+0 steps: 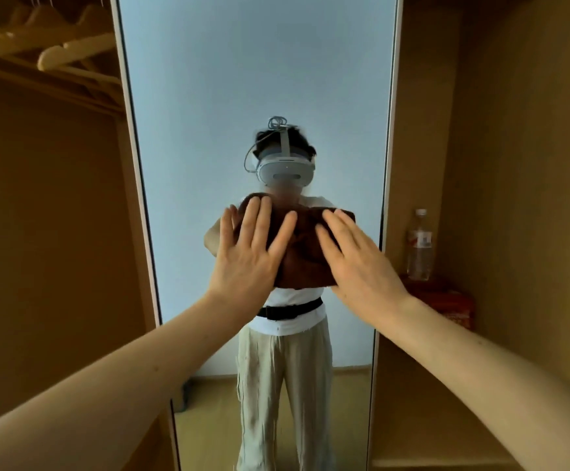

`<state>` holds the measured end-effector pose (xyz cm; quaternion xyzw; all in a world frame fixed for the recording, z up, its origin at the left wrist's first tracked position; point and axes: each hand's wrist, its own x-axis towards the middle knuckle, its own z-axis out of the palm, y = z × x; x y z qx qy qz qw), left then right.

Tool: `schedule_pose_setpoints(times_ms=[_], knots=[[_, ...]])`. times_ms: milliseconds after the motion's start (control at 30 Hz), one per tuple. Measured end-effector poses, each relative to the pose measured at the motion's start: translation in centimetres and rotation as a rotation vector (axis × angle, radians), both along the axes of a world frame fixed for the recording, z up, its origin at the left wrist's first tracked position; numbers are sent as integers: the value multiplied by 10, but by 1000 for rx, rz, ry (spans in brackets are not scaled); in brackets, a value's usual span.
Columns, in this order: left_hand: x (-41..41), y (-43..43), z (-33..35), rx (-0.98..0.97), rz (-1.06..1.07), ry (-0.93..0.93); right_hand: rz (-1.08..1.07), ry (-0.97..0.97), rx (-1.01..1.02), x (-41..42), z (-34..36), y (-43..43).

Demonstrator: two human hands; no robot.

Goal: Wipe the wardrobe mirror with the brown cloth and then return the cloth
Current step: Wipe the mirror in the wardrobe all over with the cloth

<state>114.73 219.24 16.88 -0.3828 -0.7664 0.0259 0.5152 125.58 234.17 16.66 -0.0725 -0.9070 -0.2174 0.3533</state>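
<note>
Bare forearms reach forward, left grip [246, 253] and right grip [361, 266] spread flat, pressing a bunched brown cloth [299, 243], likely soft, light and best held under flat palms, against the wardrobe mirror [243, 79] nearer its right edge.

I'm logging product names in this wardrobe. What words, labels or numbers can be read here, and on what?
No text is legible.
plastic bottle: its red and white label is too blurred to read.
red box under it: pale markings, too blurred to read.
</note>
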Motion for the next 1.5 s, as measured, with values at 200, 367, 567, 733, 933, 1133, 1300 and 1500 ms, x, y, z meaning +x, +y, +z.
schedule_pose_setpoints(times_ms=[200, 367, 567, 733, 933, 1133, 1300, 1500], knots=[[-11, 8, 70, 71, -19, -15, 3, 44, 55, -4, 87, 4], [-17, 11, 102, 139, 7, -25, 69, 149, -50, -11, 120, -1], [-12, 4, 25, 108, -16, -23, 48, 98, 6, -12, 38, -2], [-5, -3, 13, 40, 24, -38, 46, -20, 54, -2, 29, -5], [-15, 19, 110, 202, -10, -78, 96, 127, -35, -9, 134, 7], [-13, 17, 46, 198, -51, -17, 134, 234, -77, -14, 60, 5], [8, 2, -53, -29, -60, -61, 51, -22, -95, 11, -59, -4], [15, 22, 5, 37, -23, 12, 53, 37, 38, 18, 13, 22]])
